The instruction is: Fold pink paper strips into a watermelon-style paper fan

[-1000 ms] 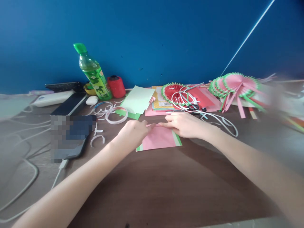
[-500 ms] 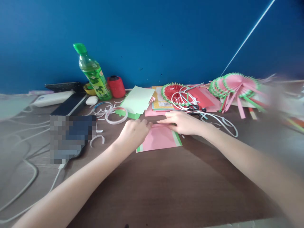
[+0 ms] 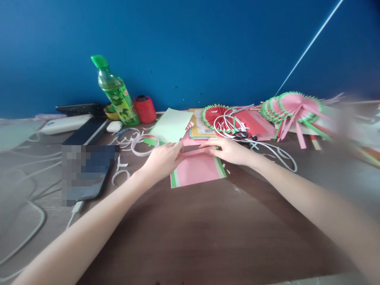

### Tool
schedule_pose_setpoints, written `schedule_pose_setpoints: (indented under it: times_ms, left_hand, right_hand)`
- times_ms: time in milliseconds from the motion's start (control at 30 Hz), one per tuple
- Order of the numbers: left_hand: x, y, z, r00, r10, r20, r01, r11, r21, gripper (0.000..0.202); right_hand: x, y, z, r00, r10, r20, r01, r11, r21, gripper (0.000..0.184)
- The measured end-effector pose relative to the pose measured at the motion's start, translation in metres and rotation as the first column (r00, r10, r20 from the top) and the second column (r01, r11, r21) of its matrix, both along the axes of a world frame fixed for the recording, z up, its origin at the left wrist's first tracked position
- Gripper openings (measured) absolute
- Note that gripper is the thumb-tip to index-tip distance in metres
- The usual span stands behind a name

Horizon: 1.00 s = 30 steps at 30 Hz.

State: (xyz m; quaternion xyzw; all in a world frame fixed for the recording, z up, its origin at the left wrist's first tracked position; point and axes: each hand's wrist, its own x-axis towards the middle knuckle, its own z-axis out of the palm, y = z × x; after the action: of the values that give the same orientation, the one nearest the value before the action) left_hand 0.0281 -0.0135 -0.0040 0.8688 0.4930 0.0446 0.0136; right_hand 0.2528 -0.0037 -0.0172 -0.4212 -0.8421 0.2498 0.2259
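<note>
A pink paper sheet with green and white side stripes [image 3: 197, 171] lies on the brown table [image 3: 208, 229]. My left hand [image 3: 162, 158] pinches its far left edge, fingers closed on the folded strip. My right hand [image 3: 228, 151] presses the far right part of the same folded edge, fingers together along the crease. The far edge of the sheet is folded up into a narrow strip between both hands.
Behind stand a green bottle [image 3: 117, 93], a red thread spool [image 3: 145, 109], a tape ring [image 3: 145, 144], a light green sheet [image 3: 172, 124], scissors [image 3: 245, 135] and pleated watermelon paper fans [image 3: 293, 105]. A blurred phone [image 3: 89, 170] and cables [image 3: 29, 221] lie at the left.
Both hands moved slightly away from me along the sheet's far edge, and a narrow fold now stands up there. The sheet shifted a little.
</note>
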Motion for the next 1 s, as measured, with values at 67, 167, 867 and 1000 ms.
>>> schedule_pose_setpoints:
  times_ms: [67,167,867,1000]
  left_hand:
    - [0.000,0.000,0.003,0.996,0.053,0.067,-0.050,0.998,-0.042,0.014]
    - [-0.001,0.001,0.006,0.975,0.066,0.214,-0.058,0.997,-0.042,0.014]
    - [-0.009,0.006,-0.001,0.881,-0.355,0.312,0.152,0.839,0.523,0.018]
    - [-0.010,0.004,0.006,0.926,-0.339,0.164,0.292,0.921,0.256,0.014]
  right_hand:
    - [-0.001,-0.001,0.001,0.999,-0.034,-0.020,0.034,0.999,0.000,0.026]
    - [-0.003,-0.002,0.001,0.995,-0.072,-0.067,0.079,0.991,0.111,0.021]
    - [-0.006,-0.006,0.000,0.996,0.066,-0.056,-0.009,0.725,0.689,0.016]
    - [-0.004,-0.007,0.001,0.987,0.160,0.027,-0.144,0.788,0.598,0.016]
